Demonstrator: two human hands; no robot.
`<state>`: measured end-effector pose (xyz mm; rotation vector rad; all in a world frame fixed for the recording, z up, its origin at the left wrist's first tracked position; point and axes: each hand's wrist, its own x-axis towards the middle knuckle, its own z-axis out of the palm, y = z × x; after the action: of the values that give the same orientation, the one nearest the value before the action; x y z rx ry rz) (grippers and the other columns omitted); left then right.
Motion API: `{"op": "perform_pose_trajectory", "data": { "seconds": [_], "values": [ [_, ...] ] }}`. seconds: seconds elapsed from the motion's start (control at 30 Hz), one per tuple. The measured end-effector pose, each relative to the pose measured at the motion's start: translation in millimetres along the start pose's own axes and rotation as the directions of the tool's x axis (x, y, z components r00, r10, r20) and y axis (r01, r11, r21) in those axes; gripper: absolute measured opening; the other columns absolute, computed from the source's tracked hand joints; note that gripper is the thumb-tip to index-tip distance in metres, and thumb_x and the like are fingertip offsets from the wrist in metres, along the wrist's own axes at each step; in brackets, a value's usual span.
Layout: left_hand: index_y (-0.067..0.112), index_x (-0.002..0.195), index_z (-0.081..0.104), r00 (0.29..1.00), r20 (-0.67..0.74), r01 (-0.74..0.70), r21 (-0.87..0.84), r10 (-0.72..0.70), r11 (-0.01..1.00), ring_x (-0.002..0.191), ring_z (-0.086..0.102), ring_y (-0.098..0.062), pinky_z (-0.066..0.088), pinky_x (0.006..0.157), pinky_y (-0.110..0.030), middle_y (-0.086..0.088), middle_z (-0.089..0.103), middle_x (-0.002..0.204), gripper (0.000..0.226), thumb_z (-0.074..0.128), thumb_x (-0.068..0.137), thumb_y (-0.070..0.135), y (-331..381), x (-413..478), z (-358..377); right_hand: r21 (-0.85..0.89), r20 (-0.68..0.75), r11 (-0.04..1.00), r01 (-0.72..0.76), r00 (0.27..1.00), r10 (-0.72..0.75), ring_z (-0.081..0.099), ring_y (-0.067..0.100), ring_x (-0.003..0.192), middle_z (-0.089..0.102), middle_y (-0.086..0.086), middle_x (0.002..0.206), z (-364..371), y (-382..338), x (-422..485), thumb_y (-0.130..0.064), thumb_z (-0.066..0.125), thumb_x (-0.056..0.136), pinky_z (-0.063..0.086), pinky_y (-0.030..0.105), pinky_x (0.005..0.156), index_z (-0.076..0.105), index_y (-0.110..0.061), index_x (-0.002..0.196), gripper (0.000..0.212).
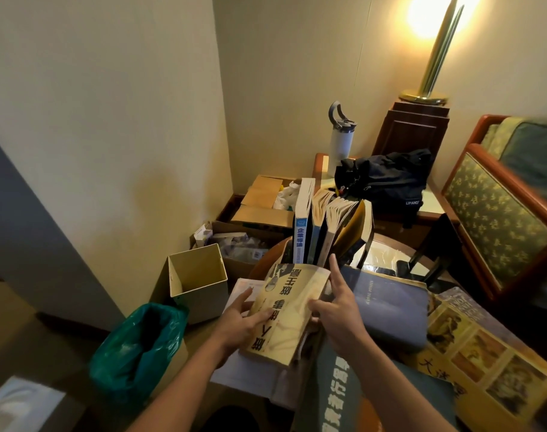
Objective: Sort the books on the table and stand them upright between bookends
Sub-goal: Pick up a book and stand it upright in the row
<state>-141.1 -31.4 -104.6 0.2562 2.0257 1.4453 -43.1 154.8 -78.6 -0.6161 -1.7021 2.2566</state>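
I hold a yellowed paperback (pixel 292 310) with large black characters between both hands, above the books lying on the round table (pixel 267 263). My left hand (pixel 239 322) grips its left edge, thumb on the cover. My right hand (pixel 337 310) grips its right edge, index finger pointing up toward the row. Several books (pixel 325 222) stand upright at the table's far side, the rightmost ones leaning and fanned open against a dark bookend (pixel 367 244). Lying flat are a dark blue book (pixel 387 304), a teal book (pixel 337 388), an illustrated book (pixel 471 350) and a white book (pixel 244 363).
An open beige box (pixel 199 275) and a green-lined bin (pixel 141 341) stand on the floor at left. Cardboard boxes (pixel 259 204) sit behind the table. A black bag (pixel 387 179) and white bottle (pixel 340 141) rest on a side table; an armchair (pixel 499 219) is at right.
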Motion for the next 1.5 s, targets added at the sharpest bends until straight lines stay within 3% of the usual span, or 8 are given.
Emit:
{"op": "perform_pose_trajectory", "data": {
  "seconds": [0.23, 0.43, 0.7, 0.87, 1.13, 1.27, 1.4, 1.5],
  "values": [
    [0.038, 0.145, 0.045, 0.976, 0.215, 0.063, -0.136, -0.033, 0.989, 0.096, 0.065, -0.016, 0.055, 0.065, -0.019, 0.002, 0.056, 0.124, 0.055, 0.062, 0.094, 0.033, 41, -36, 19, 0.238, -0.028, 0.971, 0.013, 1.0, -0.007, 0.06, 0.04, 0.119, 0.028, 0.001, 0.16, -36, -27, -33, 0.017, 0.055, 0.087, 0.056, 0.062, 0.083, 0.021, -0.059, 0.148, 0.104],
    [0.032, 0.125, 0.07, 0.923, 0.378, 0.207, -0.345, -0.066, 0.915, 0.12, 0.06, -0.034, 0.052, 0.096, -0.042, -0.015, 0.058, 0.134, 0.041, 0.07, 0.087, 0.017, 62, -58, 35, 0.407, -0.131, 0.912, 0.052, 0.991, 0.002, 0.052, 0.039, 0.127, 0.028, 0.007, 0.162, -85, -37, -65, 0.018, 0.047, 0.09, 0.057, 0.058, 0.085, 0.026, -0.053, 0.15, 0.095],
    [0.022, 0.123, 0.07, 0.97, 0.215, -0.069, -0.188, 0.11, 0.98, 0.109, 0.059, -0.021, 0.055, 0.07, -0.02, -0.007, 0.058, 0.126, 0.033, 0.062, 0.094, 0.008, 110, -74, 90, -0.044, -0.245, 0.99, -0.133, 0.962, 0.119, 0.055, 0.027, 0.113, 0.019, 0.011, 0.163, -107, -49, -98, -0.008, 0.061, 0.096, 0.058, 0.048, 0.081, 0.018, -0.043, 0.155, 0.081],
    [0.029, 0.122, 0.07, 0.969, 0.062, -0.243, 0.057, 0.24, 0.968, 0.113, 0.057, -0.018, 0.056, 0.089, -0.03, -0.002, 0.06, 0.129, 0.032, 0.06, 0.094, 0.017, 131, -68, 111, -0.803, 0.025, 0.593, 0.06, 0.997, -0.067, 0.031, 0.031, 0.145, 0.008, 0.003, 0.167, -87, -88, -110, -0.065, 0.05, 0.091, 0.04, 0.039, 0.109, 0.006, -0.048, 0.156, 0.08],
    [0.019, 0.146, 0.048, 0.946, -0.006, -0.324, 0.049, 0.324, 0.945, 0.118, 0.054, -0.015, 0.047, 0.091, -0.024, -0.003, 0.054, 0.139, 0.042, 0.043, 0.105, 0.029, 158, -71, 136, -0.895, 0.372, 0.13, 0.427, 0.874, -0.313, 0.06, 0.016, 0.101, 0.048, 0.003, 0.136, -89, -103, -104, -0.015, 0.049, 0.101, 0.058, 0.035, 0.083, -0.011, -0.054, 0.151, 0.088],
    [0.017, 0.142, 0.051, 0.949, 0.076, -0.296, -0.126, 0.307, 0.947, 0.099, 0.067, -0.015, 0.055, 0.076, -0.027, -0.009, 0.064, 0.128, 0.04, 0.047, 0.104, 0.028, 154, -64, 142, -0.905, 0.246, 0.238, 0.353, 0.89, -0.385, 0.061, 0.014, 0.089, 0.056, 0.01, 0.136, -101, -121, -93, -0.014, 0.05, 0.102, 0.056, 0.021, 0.067, 0.011, -0.037, 0.157, 0.072],
    [0.022, 0.144, 0.049, 0.879, 0.043, -0.46, 0.337, 0.475, 0.822, 0.105, 0.061, -0.01, 0.052, 0.089, -0.025, -0.003, 0.061, 0.135, 0.043, 0.049, 0.102, 0.027, 149, -49, 141, -0.704, -0.018, 0.683, 0.197, 0.956, -0.294, 0.049, 0.036, 0.13, 0.043, 0.015, 0.149, -110, -133, -85, -0.005, 0.037, 0.104, 0.051, 0.044, 0.095, 0.026, -0.035, 0.156, 0.061],
    [0.023, 0.145, 0.05, 0.775, 0.084, -0.508, 0.672, 0.626, 0.539, 0.11, 0.057, -0.013, 0.044, 0.093, -0.024, -0.002, 0.062, 0.133, 0.045, 0.05, 0.099, 0.02, 150, -31, 139, -0.609, -0.084, 0.773, 0.177, 0.955, -0.285, 0.04, 0.037, 0.137, 0.04, 0.014, 0.152, -106, -133, -81, -0.007, 0.038, 0.105, 0.042, 0.053, 0.105, 0.029, -0.034, 0.155, 0.057]
  ]
}}
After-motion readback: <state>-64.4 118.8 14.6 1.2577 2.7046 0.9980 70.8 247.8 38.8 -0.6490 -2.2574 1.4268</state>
